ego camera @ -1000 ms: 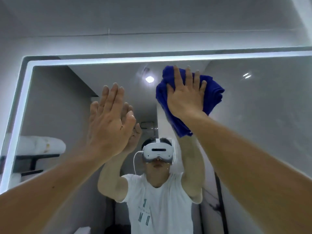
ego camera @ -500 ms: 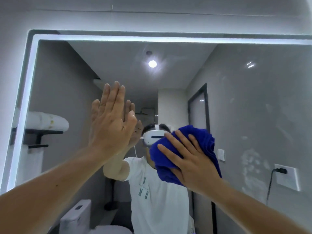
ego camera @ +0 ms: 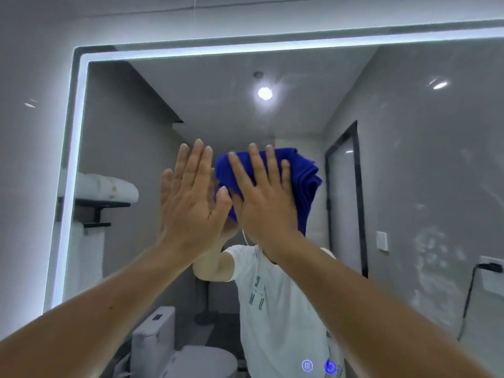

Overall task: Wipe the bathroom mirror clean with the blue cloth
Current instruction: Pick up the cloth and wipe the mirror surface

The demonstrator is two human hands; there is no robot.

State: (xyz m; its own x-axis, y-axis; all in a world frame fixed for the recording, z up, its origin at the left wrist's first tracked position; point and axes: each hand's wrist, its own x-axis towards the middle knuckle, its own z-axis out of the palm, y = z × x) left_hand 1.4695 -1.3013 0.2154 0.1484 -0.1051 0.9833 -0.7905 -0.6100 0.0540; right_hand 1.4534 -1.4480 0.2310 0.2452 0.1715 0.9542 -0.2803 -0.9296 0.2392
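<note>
The blue cloth [ego camera: 302, 181] is pinned against the mirror [ego camera: 409, 159] under my right hand [ego camera: 264, 203], about the middle of the glass. That hand is not gripping it: the fingers are straight and spread, the palm pressing the bunched fabric flat. The cloth shows above my fingertips, bulges out in folds to the right of the little finger, and hangs down past the heel of the hand on that side; a small patch also peeks out beside the thumb. My left hand [ego camera: 191, 205] is just beside it, fingers straight and close together, holding nothing, and it looks laid flat on the glass, meeting its own reflection.

Further off on the glass I see pale smears [ego camera: 433, 257] at the right and two small glowing icons [ego camera: 307, 366] near the bottom edge. A lit strip [ego camera: 73, 173] runs round the frame. In the reflection are a toilet [ego camera: 163, 339], a rolled towel [ego camera: 109, 188] on a shelf, a dark-framed door [ego camera: 343, 200] and a ceiling light [ego camera: 264, 93].
</note>
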